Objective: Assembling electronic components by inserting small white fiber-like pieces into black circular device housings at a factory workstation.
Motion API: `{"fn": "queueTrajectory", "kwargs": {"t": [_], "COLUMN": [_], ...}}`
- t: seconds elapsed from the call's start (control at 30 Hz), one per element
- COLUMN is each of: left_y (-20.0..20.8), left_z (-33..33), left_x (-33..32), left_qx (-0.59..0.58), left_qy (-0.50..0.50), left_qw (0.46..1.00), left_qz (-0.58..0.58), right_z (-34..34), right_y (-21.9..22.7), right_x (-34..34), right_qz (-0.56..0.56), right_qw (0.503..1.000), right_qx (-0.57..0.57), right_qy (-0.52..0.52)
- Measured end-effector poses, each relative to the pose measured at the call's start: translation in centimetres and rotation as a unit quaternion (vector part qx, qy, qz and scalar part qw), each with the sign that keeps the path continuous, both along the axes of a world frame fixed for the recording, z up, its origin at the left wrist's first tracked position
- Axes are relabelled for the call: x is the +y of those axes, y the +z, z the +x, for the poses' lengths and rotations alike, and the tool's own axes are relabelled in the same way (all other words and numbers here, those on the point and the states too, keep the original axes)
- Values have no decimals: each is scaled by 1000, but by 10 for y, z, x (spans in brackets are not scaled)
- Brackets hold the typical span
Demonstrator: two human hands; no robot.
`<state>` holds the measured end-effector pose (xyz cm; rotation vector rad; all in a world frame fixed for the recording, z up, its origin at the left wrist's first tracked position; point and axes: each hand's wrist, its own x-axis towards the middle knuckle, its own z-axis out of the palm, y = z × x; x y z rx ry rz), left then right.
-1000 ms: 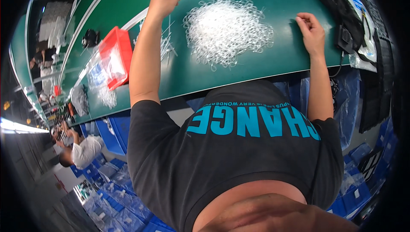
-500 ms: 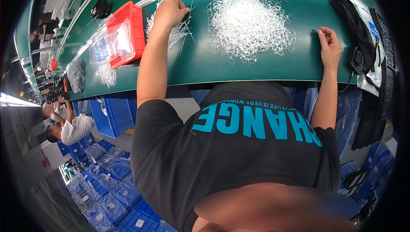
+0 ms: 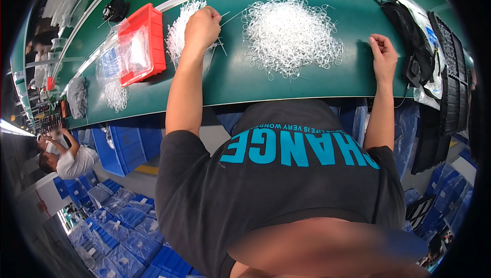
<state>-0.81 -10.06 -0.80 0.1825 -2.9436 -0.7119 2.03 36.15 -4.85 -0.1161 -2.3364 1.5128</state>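
Head view: many white cable ties (image 3: 291, 37) are looped; straight ties (image 3: 177, 35) are left. Left hand (image 3: 202, 27) and right hand (image 3: 384, 59) curl; can't tell if fingers grip.

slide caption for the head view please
Looped white ties piled on a green table between the left hand, over white strips, and the right hand.

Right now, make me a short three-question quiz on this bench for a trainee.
1. True or false: the right hand touches the heap of white loops.
2. What colour is the bin beside the pile of straight white strips? A, yellow; B, red; C, white.
3. Which hand is nearer that bin, the left hand or the right?

Key: 1, false; 2, B; 3, left.
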Motion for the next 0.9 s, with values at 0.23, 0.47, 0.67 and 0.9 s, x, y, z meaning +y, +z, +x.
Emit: {"fn": "queueTrajectory", "kwargs": {"t": [0.23,0.47,0.67,0.9], "left_y": [44,45,29,12], "left_z": [8,22,26,25], "left_x": [28,69,78,73], "left_qx": [109,100,80,84], "left_qy": [-82,-188,-131,-98], "left_qw": [819,692,653,645], "left_qz": [557,690,742,753], "right_z": [0,-4,-9,-15], "right_y": [82,93,81,70], "right_x": [-118,-217,-229,-236], "right_qz": [-18,-134,-258,-268], "right_qw": [978,938,905,897], "right_qx": [114,48,-29,-66], "right_qy": [176,315,338,345]}}
